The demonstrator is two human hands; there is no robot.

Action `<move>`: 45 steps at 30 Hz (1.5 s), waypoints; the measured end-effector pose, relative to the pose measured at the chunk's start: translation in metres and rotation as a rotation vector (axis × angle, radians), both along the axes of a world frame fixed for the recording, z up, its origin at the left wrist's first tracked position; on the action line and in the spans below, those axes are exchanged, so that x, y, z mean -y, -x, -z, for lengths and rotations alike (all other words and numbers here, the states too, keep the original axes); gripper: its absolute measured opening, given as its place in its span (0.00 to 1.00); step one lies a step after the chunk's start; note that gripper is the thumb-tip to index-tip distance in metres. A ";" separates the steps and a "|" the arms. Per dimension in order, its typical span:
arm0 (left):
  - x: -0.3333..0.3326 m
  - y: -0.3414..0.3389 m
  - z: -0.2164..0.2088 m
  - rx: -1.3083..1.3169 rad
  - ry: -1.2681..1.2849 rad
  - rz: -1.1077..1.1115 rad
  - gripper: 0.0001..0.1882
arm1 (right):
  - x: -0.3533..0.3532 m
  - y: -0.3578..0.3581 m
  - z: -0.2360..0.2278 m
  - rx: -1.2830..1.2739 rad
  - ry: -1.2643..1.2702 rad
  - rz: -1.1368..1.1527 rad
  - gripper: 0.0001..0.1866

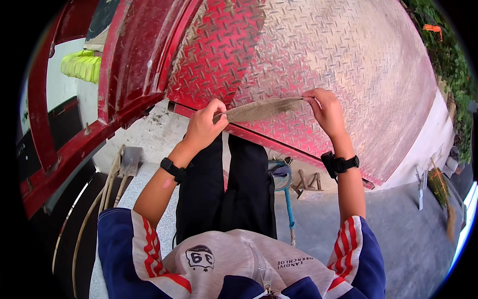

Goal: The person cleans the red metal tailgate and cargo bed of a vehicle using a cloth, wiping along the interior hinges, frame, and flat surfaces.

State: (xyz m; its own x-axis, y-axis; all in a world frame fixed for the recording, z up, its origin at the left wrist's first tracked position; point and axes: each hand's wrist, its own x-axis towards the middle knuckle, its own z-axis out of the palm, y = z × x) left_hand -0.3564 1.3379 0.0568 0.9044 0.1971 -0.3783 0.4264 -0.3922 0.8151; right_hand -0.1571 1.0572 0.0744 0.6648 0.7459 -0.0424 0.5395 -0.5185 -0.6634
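Note:
A grey-brown, dirty cloth [264, 110] is stretched between my two hands, just over the near edge of a red metal checker plate [214, 55]. Its left end is pinched in the fingers of my left hand [203, 125]. At the other end, the thumb and fingers of my right hand [326, 110] grip the corner. Pale dust covers the middle and right of the plate, while its left part shows bare red. Both wrists wear black straps. Whether the cloth touches the plate, I cannot tell.
A red metal frame [134, 60] rises on the left, with a bright yellow-green bundle [82, 66] behind it. Long-handled tools [119, 172] lean at the lower left. Under the plate stands a blue-handled net [289, 199]. A broom [442, 192] rests at right, near green plants [450, 60].

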 end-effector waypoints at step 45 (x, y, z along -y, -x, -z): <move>-0.077 -0.015 0.074 0.101 -0.800 -0.213 0.14 | -0.113 -0.037 0.096 0.459 0.286 -0.017 0.15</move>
State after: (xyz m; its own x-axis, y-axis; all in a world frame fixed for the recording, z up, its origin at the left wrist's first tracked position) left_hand -0.3412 1.4147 -0.0167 0.8394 0.5427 0.0296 0.4967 -0.7882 0.3635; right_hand -0.1200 1.1698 -0.0217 0.6504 0.7581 0.0469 0.7508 -0.6322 -0.1914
